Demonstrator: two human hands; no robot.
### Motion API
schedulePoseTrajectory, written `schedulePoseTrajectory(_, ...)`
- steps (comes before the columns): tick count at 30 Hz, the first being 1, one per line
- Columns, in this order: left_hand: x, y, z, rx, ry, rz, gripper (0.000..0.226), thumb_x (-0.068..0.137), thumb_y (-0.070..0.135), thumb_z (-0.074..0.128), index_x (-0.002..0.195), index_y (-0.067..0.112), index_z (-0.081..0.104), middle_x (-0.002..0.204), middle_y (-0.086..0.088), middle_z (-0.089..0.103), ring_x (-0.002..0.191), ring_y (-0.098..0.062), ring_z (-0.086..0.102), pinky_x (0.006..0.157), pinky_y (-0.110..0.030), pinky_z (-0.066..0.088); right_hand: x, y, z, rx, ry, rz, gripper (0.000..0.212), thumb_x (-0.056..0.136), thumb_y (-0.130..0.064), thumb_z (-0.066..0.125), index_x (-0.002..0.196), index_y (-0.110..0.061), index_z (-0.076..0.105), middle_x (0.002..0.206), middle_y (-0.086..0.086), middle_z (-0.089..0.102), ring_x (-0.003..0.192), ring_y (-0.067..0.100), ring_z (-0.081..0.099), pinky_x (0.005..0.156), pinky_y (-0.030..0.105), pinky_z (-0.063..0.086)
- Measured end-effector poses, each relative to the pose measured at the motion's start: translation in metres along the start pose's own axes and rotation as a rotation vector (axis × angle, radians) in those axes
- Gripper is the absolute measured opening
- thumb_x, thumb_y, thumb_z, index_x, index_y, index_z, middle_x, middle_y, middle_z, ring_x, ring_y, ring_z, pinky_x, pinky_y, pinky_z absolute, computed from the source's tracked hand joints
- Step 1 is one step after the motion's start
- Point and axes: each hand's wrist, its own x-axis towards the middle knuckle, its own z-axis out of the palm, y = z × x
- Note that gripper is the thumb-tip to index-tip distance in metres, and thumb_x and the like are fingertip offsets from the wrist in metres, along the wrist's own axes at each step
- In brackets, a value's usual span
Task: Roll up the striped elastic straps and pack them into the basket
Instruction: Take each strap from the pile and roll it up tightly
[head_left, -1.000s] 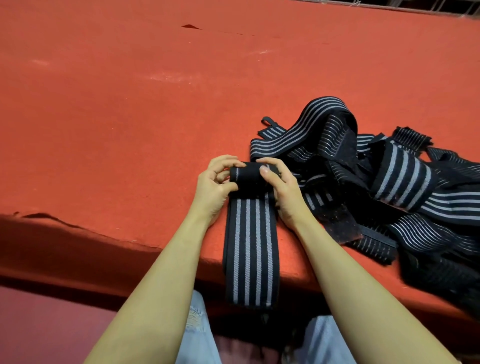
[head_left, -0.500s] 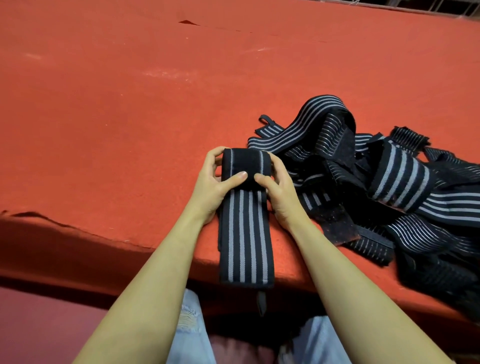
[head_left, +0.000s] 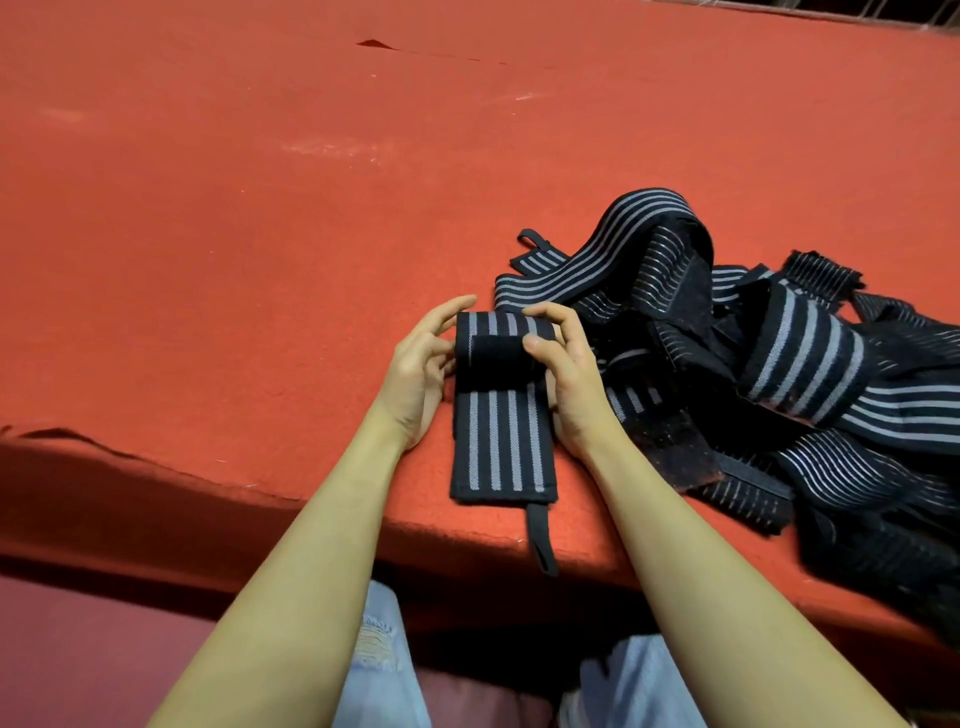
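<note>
A black strap with grey stripes (head_left: 501, 441) lies flat on the red table near its front edge, its far end wound into a small roll (head_left: 493, 351). My left hand (head_left: 418, 374) touches the roll's left end with loosely spread fingers. My right hand (head_left: 563, 374) grips the roll's right end, thumb on the front and fingers over the top. A thin black loop (head_left: 540, 535) hangs from the strap's near end over the table edge. No basket is in view.
A tangled heap of several more striped straps (head_left: 779, 374) covers the table right of my hands. The red felt table (head_left: 260, 234) stretches far to the left and back. Its front edge (head_left: 208, 499) runs just below my wrists.
The roll has grown as both hands turned it. The free strap has shortened and slid up onto the table, so only its thin loop hangs over the edge.
</note>
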Motion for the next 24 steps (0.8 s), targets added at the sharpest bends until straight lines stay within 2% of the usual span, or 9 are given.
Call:
schedulePoseTrajectory(1,0.001,-0.002,0.000,0.030,0.002,-0.029,0.043,0.079,0.028,0.046,0.120,0.019,0.056,0.107,0.002,0.066,0.090,-0.007,0.062,0.078,-0.019,0.045,0.000,0.000,-0.001,0.008,-0.012,-0.007,0.027,0.076,-0.021,0.062,0.101,-0.031,0.060,0.104,0.006,0.059,0.097,0.023,0.056,0.091,0.044,0.045)
schedulePoseTrajectory(3,0.004,-0.007,0.000,0.148,0.026,-0.055,0.059,0.077,0.052,0.059,0.124,0.018,0.054,0.114,0.000,0.065,0.103,-0.011,0.062,0.087,-0.026,0.046,0.000,0.001,-0.001,0.014,-0.014,-0.031,0.036,0.071,-0.018,0.061,0.105,-0.030,0.058,0.107,0.008,0.058,0.098,0.023,0.055,0.090,0.043,0.045)
schedulePoseTrajectory(5,0.003,-0.012,0.000,0.249,0.024,-0.054,0.073,0.069,0.059,0.065,0.126,0.016,0.053,0.119,-0.003,0.064,0.110,-0.015,0.061,0.092,-0.031,0.047,0.000,0.003,-0.001,0.018,0.005,-0.027,0.047,0.069,-0.015,0.061,0.113,-0.027,0.052,0.110,0.008,0.058,0.100,0.020,0.057,0.091,0.039,0.047)
schedulePoseTrajectory(10,0.001,-0.009,-0.003,0.092,0.062,0.010,0.072,0.061,0.036,0.077,0.126,0.017,0.051,0.121,-0.006,0.061,0.112,-0.015,0.060,0.088,-0.026,0.048,0.000,0.007,-0.001,0.039,-0.034,0.055,0.054,0.072,-0.011,0.058,0.124,-0.019,0.049,0.116,0.008,0.064,0.112,0.025,0.059,0.101,0.044,0.045)
schedulePoseTrajectory(13,0.000,-0.008,-0.004,0.050,0.054,0.047,0.073,0.059,0.025,0.077,0.127,0.019,0.050,0.123,-0.003,0.059,0.111,-0.015,0.059,0.090,-0.030,0.048,-0.001,0.002,0.001,0.057,-0.046,0.051,0.050,0.081,-0.016,0.059,0.130,-0.019,0.047,0.116,0.003,0.066,0.111,0.022,0.060,0.099,0.040,0.047)
schedulePoseTrajectory(17,-0.002,-0.006,-0.005,0.086,0.015,0.097,0.069,0.059,-0.001,0.072,0.114,0.035,0.050,0.107,0.000,0.059,0.086,-0.015,0.063,0.075,-0.029,0.052,-0.004,-0.003,0.003,-0.052,-0.013,0.009,0.049,0.088,-0.031,0.058,0.133,-0.016,0.045,0.116,-0.003,0.066,0.112,0.015,0.061,0.096,0.032,0.049)
schedulePoseTrajectory(21,-0.001,-0.009,-0.005,0.142,0.015,0.130,0.070,0.060,-0.018,0.062,0.107,0.032,0.051,0.095,0.015,0.059,0.078,-0.007,0.055,0.072,-0.023,0.048,-0.002,-0.001,0.005,-0.102,0.014,0.006,0.048,0.083,-0.053,0.060,0.123,-0.027,0.052,0.120,0.003,0.063,0.119,0.024,0.056,0.104,0.045,0.044)
schedulePoseTrajectory(24,-0.002,-0.009,-0.003,0.176,0.002,0.171,0.066,0.059,-0.026,0.050,0.101,0.025,0.050,0.091,0.018,0.058,0.077,-0.004,0.050,0.066,-0.021,0.043,0.000,0.000,0.005,-0.099,0.014,0.006,0.040,0.078,-0.059,0.063,0.111,-0.038,0.055,0.112,0.004,0.058,0.108,0.019,0.056,0.104,0.049,0.040)
